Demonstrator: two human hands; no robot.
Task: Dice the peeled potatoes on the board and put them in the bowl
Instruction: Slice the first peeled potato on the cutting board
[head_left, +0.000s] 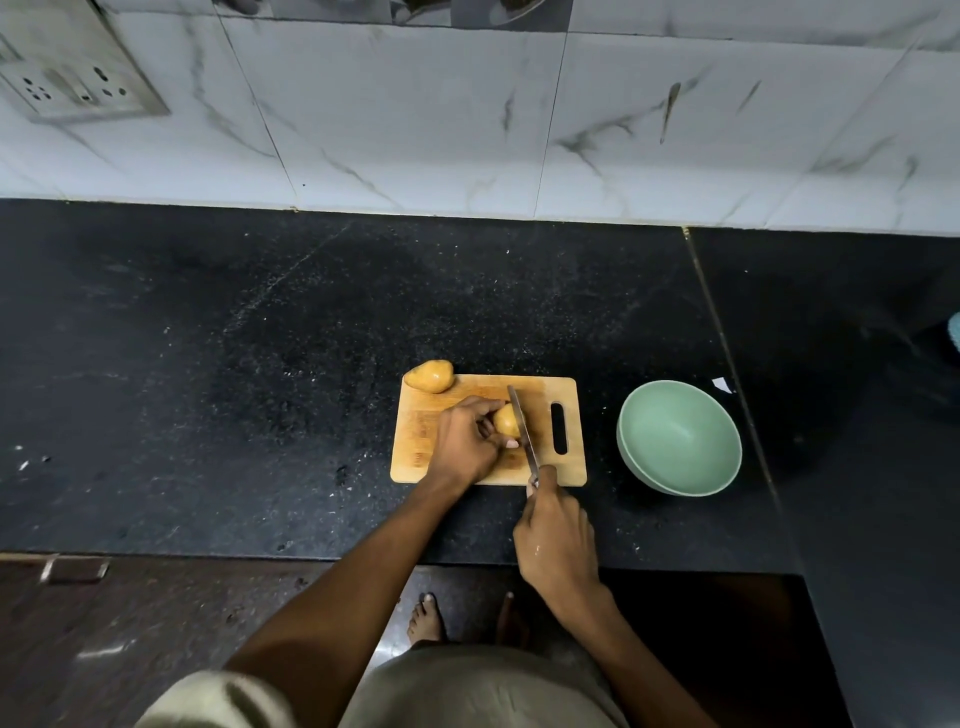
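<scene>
Potato on the board (blade against it) is gripped by left hand; right hand clasps the knife.

You look steeply down from head height, facing the white marble-tiled wall, with the black speckled stone counter near below you.

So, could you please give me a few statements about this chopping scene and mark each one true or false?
1. The left hand holds a potato on the board. True.
2. The bowl holds diced potato. False: it is empty.
3. The right hand grips a knife. True.
4. The second potato lies in the bowl. False: it sits at the board's far left corner.
</scene>
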